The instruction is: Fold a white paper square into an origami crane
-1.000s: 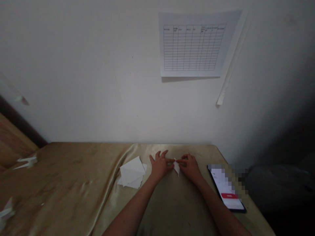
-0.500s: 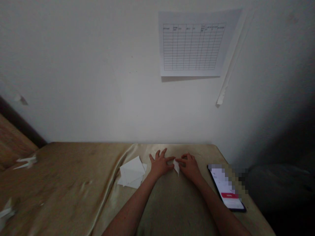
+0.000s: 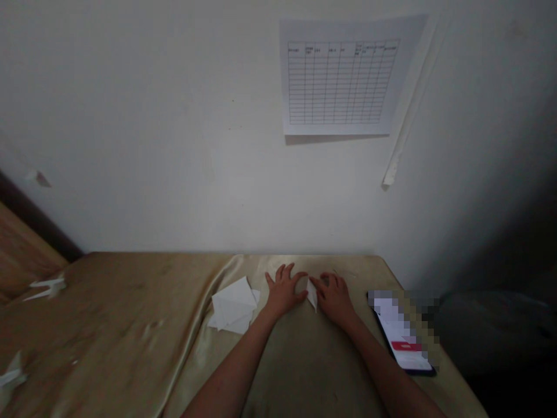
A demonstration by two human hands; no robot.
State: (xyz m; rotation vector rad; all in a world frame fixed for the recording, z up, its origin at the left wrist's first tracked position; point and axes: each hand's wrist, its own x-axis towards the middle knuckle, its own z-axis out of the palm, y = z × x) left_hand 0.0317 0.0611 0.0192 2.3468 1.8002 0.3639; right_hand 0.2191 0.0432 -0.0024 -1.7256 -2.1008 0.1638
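Note:
A small, narrow folded white paper [image 3: 312, 295] lies on the gold cloth between my two hands. My left hand [image 3: 284, 291] is at its left side, index fingertip at the paper's top and thumb at its left edge, the other fingers spread. On the right side, my right hand [image 3: 334, 294] touches the upper part of the paper with its index finger, its other fingers bent. Left of my left hand sits a loose stack of white paper pieces [image 3: 235, 305].
A phone [image 3: 402, 337] with a lit screen lies near the right edge of the cloth-covered table [image 3: 122, 325]. Folded white paper shapes [image 3: 49, 286] rest at the far left. A printed sheet [image 3: 339, 81] hangs on the wall behind.
My left index finger is more arched, with its tip slightly higher at the paper's top. My right index finger has shifted slightly up, and more of the folded paper shows.

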